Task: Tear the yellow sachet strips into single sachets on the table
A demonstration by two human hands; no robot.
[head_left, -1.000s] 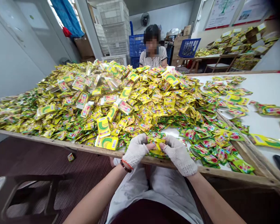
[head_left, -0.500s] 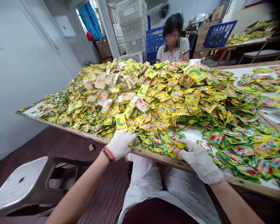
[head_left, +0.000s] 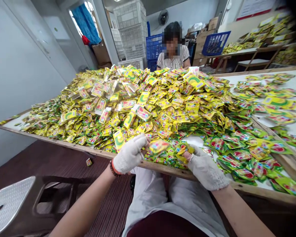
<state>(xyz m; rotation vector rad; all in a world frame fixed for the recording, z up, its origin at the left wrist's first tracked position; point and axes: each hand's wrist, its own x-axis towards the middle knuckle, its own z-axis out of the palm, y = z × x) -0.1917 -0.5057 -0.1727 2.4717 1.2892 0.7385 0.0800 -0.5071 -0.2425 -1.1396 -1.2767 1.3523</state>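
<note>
My left hand (head_left: pixel 130 154) pinches a blurred, flat yellow-and-red packet (head_left: pixel 159 146); beside it, my right hand (head_left: pixel 206 168) grips a crinkled yellow plastic packet (head_left: pixel 181 152).

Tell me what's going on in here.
Small packets are being handled at a table heaped with them. The gloved left hand has a packet, blurred, at its fingertips, and the gloved right hand pinches yellow-and-green packaging near the table's wooden edge. Yellow cartons lie among the heap. Behind it is a co-worker, whose hands are out of sight.
</note>
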